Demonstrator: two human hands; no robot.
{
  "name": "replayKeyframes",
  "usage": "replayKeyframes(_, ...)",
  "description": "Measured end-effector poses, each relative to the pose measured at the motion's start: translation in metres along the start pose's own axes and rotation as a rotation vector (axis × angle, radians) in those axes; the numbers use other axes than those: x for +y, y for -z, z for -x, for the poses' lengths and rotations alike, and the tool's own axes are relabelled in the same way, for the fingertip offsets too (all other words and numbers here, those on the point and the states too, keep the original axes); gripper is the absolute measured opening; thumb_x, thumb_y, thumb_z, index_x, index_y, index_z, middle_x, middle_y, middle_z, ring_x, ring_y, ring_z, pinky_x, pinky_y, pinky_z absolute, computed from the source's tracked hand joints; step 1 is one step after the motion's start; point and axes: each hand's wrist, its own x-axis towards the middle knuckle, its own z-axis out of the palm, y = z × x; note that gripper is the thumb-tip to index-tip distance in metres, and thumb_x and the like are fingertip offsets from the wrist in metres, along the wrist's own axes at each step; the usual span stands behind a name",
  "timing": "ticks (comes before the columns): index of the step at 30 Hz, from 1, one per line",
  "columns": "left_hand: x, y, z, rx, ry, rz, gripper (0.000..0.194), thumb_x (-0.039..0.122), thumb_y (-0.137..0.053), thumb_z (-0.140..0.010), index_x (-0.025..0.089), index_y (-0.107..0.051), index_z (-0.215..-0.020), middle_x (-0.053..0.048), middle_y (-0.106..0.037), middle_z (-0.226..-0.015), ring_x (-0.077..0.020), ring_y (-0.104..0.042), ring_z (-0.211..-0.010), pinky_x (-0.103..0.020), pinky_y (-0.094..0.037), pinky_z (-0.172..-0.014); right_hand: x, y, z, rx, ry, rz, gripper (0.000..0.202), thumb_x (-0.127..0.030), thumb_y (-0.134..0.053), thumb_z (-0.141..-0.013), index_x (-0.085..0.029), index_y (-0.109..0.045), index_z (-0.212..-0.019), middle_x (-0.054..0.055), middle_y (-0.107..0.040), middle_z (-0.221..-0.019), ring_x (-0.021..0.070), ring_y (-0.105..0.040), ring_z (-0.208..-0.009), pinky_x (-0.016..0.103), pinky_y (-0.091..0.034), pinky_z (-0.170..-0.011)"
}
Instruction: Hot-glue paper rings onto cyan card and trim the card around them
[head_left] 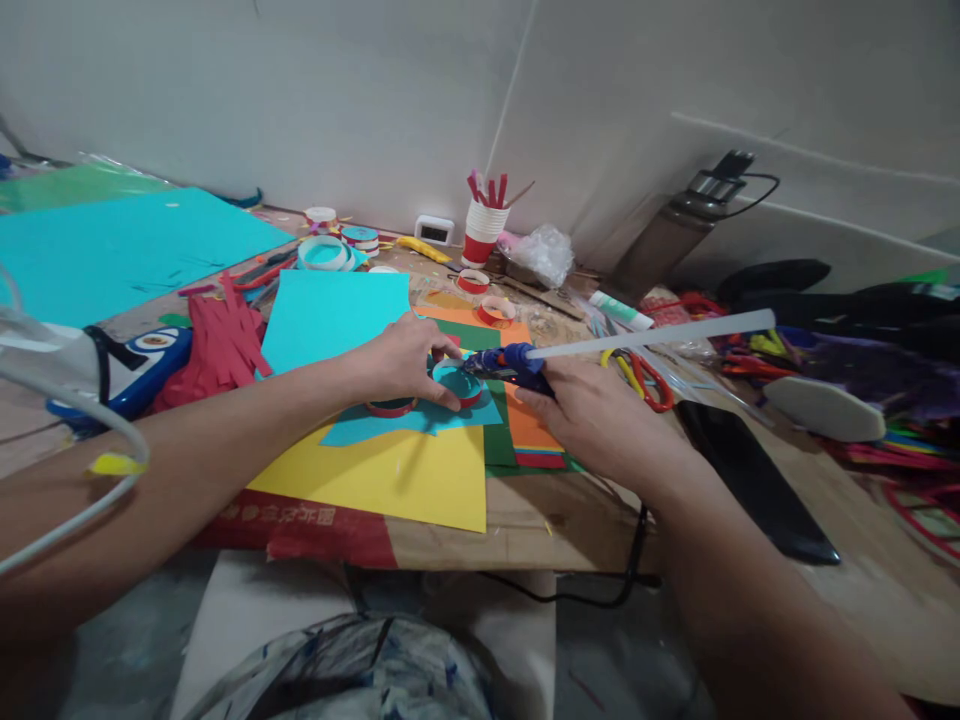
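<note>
My right hand is wrapped round a dark blue glue gun, with a long white glue stick jutting from its back. The gun's nozzle points left, at the rim of a small red paper ring. My left hand pinches that ring from the left, thumb in front and fingers behind. The ring stands on a cut piece of blue paper. Another red ring is beside it, partly beneath my left hand. Yellow paper lies underneath.
Red paper strips and a blue-and-white device lie left. Behind stand a paper cup of red sticks and more paper rings. At right are scissors, a black phone-like slab and a bottle.
</note>
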Motion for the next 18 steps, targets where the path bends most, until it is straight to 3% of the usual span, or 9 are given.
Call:
replayKeyframes(12,-0.0014,-0.0025,-0.0030,0.007,-0.029,-0.041,0.050,0.063,-0.083,-0.068,0.020,-0.075,-0.092,-0.006,-0.070,-0.086,-0.0227,-0.061,-0.080,-0.034,-0.039,-0.068,-0.0084,-0.0053,-0.0079,-0.044,-0.035,-0.059,0.021,-0.034,-0.051,-0.102,-0.019,-0.065,-0.098,0.014,-0.074,-0.101,0.0262,-0.066,-0.089,0.035,-0.046,-0.074)
replayKeyframes(18,-0.0025,-0.0033,-0.0026,0.011,-0.021,-0.010,0.050,0.061,-0.084,-0.066,0.020,-0.077,-0.094,-0.004,-0.071,-0.086,-0.0215,-0.061,-0.080,-0.033,-0.038,-0.069,-0.0033,-0.0039,-0.0060,-0.015,-0.040,-0.037,0.021,-0.033,-0.053,-0.101,-0.019,-0.066,-0.097,0.014,-0.074,-0.099,0.0261,-0.065,-0.086,0.035,-0.046,-0.072)
